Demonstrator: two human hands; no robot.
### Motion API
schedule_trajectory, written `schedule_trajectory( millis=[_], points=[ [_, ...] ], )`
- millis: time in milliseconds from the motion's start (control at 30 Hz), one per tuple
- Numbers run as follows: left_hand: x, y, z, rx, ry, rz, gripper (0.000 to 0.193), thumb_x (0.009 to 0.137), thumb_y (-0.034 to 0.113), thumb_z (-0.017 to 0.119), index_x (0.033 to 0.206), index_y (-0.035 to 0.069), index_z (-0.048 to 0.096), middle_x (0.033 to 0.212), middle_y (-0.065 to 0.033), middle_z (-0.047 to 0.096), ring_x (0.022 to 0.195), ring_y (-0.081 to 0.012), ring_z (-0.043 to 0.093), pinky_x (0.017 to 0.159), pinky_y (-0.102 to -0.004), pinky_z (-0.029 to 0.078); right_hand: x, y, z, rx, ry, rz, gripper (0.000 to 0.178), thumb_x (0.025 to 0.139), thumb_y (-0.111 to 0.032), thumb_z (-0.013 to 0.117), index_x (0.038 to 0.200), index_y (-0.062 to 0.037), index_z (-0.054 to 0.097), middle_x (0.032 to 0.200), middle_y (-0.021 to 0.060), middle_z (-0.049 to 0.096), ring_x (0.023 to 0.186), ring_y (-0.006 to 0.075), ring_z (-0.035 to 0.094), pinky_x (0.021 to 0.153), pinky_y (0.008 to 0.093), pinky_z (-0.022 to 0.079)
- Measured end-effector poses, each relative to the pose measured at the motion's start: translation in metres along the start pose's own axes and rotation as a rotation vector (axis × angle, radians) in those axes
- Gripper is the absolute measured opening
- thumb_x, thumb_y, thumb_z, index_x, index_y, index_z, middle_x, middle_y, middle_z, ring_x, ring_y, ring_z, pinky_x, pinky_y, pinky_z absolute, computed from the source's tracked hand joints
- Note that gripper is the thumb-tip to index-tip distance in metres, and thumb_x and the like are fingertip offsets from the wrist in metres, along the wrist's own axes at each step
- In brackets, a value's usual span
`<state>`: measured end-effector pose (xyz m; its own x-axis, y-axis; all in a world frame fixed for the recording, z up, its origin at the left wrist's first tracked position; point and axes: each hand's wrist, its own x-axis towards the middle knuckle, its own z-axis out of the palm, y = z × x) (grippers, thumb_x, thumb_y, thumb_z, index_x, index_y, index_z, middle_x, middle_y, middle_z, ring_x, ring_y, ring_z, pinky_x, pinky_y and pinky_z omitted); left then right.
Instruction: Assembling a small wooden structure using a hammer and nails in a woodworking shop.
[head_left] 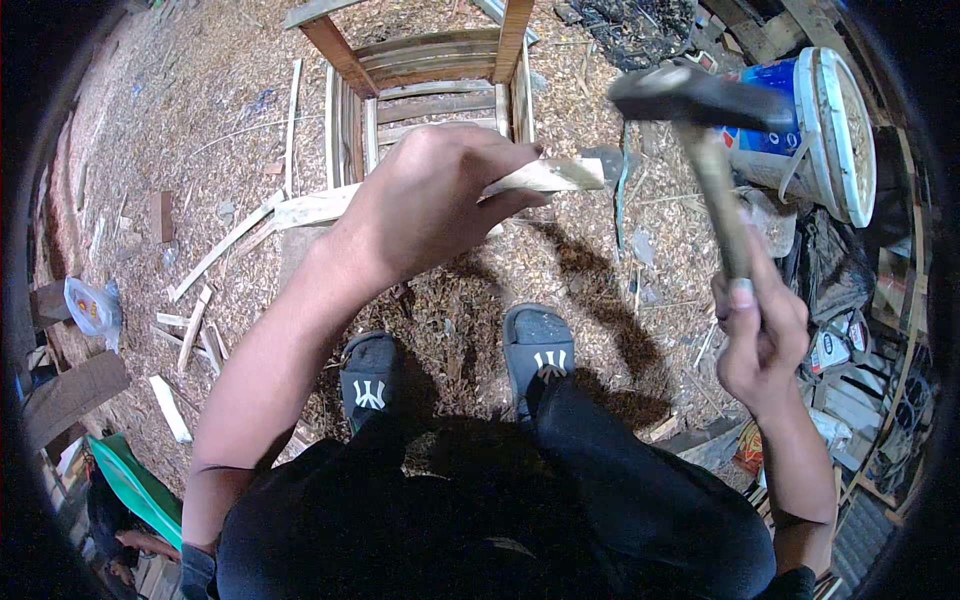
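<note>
My left hand (440, 195) is closed round a pale wooden slat (575, 174). The slat runs crosswise in front of me, and its other end pokes out left of my wrist. My right hand (762, 335) grips the wooden handle of a hammer (712, 185). The hammer is raised, its dark head slightly blurred, to the right of the slat and apart from it. Just beyond my left hand stands a wooden frame (430, 72) with several slats across it. My hand hides part of the frame's near end.
A white and blue bucket (800, 130) lies tipped at the right. Loose wood strips (230, 245) lie on the chip-covered ground at the left, near a plastic bag (92, 308) and a green curved object (135, 485). My sandalled feet (537, 350) are below my hands. Clutter lines the right side.
</note>
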<state>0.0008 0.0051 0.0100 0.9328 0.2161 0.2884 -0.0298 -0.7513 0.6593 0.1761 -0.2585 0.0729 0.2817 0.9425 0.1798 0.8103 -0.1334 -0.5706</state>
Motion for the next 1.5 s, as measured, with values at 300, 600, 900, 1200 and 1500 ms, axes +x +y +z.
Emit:
schedule_trajectory(
  millis=[300,600,900,1200,1500],
  points=[
    [-0.001,-0.007,0.002,0.023,-0.012,0.029,0.021,0.084,0.015,0.078,0.103,0.009,0.075,0.084,-0.0137,0.071,0.075,-0.0290,0.068,0.069,-0.0371,0.054,-0.001,0.004,0.001,-0.015,0.078,-0.065,0.048,0.092,0.009,0.053,0.139,0.0044,0.056,0.126,0.0234,0.068,0.081,0.0246,0.073,0.072,0.0344,0.057],
    [0.000,-0.001,0.002,0.126,-0.017,0.049,0.012,0.089,0.017,0.075,0.087,0.006,0.071,0.075,-0.0100,0.069,0.071,-0.0228,0.070,0.066,-0.0365,0.060,-0.003,-0.001,-0.001,-0.065,0.025,-0.091,0.052,0.092,0.009,0.054,0.143,0.0046,0.052,0.120,0.0282,0.069,0.066,0.0210,0.066,0.063,0.0334,0.054],
    [0.000,0.002,0.000,0.102,-0.014,0.015,0.011,0.089,0.017,0.075,0.092,0.006,0.073,0.077,-0.0113,0.070,0.072,-0.0230,0.071,0.067,-0.0356,0.061,0.000,0.001,0.005,-0.031,0.123,-0.051,0.049,0.094,0.006,0.050,0.144,0.0030,0.052,0.117,0.0215,0.071,0.058,0.0116,0.056,0.052,0.0267,0.045],
    [-0.002,0.000,0.003,0.119,-0.020,0.058,0.011,0.091,0.017,0.073,0.092,0.006,0.073,0.077,-0.0107,0.071,0.070,-0.0218,0.070,0.064,-0.0353,0.061,0.004,-0.005,0.000,-0.040,-0.072,0.059,0.048,0.094,0.006,0.053,0.142,0.0048,0.052,0.106,0.0254,0.070,0.063,0.0193,0.064,0.058,0.0324,0.051],
    [-0.005,-0.006,0.006,0.048,-0.117,-0.079,0.018,0.087,0.019,0.077,0.102,0.009,0.076,0.080,-0.0114,0.072,0.069,-0.0239,0.069,0.064,-0.0367,0.056,0.007,-0.010,0.005,-0.087,-0.217,-0.023,0.044,0.098,0.001,0.049,0.143,0.0028,0.052,0.086,0.0152,0.070,0.056,0.0188,0.054,0.054,0.0329,0.045]
  ],
)
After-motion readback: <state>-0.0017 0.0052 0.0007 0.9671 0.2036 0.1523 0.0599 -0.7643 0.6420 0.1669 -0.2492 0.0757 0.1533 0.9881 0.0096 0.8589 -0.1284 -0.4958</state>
